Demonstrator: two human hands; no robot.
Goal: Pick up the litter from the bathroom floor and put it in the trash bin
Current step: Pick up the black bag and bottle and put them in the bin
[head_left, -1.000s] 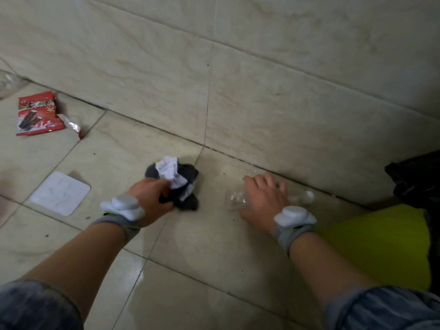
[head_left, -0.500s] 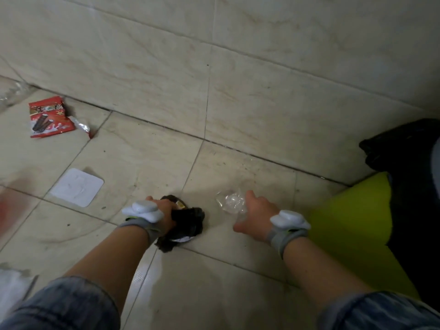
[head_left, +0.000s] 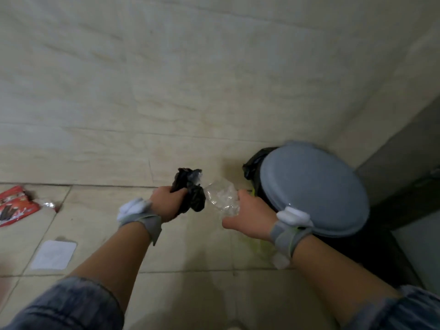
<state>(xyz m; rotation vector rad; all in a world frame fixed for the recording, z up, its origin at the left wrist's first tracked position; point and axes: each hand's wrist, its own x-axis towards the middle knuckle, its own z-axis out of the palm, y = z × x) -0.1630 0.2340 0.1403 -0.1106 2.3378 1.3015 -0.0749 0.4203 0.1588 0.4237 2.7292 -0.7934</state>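
Left hand (head_left: 169, 204): the fingers are curled round a crumpled black plastic wad (head_left: 190, 194) with a scrap of white in it, which is held clear of the tiled floor (head_left: 204, 294).
Right hand (head_left: 247, 216): a crushed clear plastic bottle (head_left: 221, 197) is gripped between thumb and fingers.
Reason for the hold: both pieces are carried raised and side by side, nearly touching, just beside the bin. It is judged that they are meant to be dropped in together.
Round trash bin with a grey lid (head_left: 314, 186): the opening is covered by the lid, so the contents cannot be seen. A black liner (head_left: 251, 164) is bunched at the rim.
Next need: the lid is likely to have to be raised, though both hands are occupied.
Litter left: a red foil snack wrapper (head_left: 16, 207) lies by the wall, well apart from the bin, and a white square pad (head_left: 53, 254) lies nearer.
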